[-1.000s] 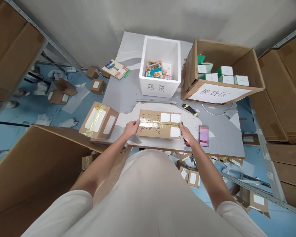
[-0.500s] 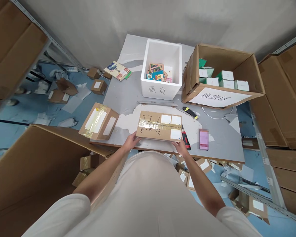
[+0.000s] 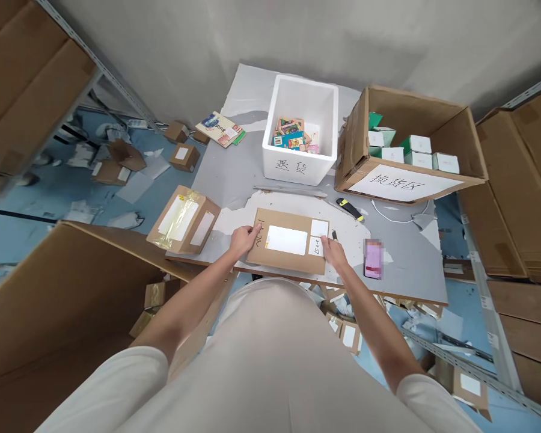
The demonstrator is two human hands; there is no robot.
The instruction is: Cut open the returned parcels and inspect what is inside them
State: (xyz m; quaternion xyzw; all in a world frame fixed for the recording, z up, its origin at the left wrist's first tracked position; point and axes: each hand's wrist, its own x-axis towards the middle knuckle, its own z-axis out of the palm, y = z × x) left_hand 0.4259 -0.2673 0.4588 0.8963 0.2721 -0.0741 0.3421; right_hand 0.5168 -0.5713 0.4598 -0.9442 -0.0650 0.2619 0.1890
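Left hand (image 3: 243, 242) and right hand (image 3: 334, 251), arms (image 3: 373, 316) extended forward, grip opposite ends of the cardboard parcel (image 3: 287, 240), thumbs laid on its upper face.

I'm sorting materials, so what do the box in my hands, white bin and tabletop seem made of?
Held box: matte brown cardboard, from its plain tan faces and straight edges. White bin: probably matte polystyrene foam, from its thick walls. Tabletop: smooth grey covering, ragged where pale patches show, perhaps over wood, given its brown front edge.
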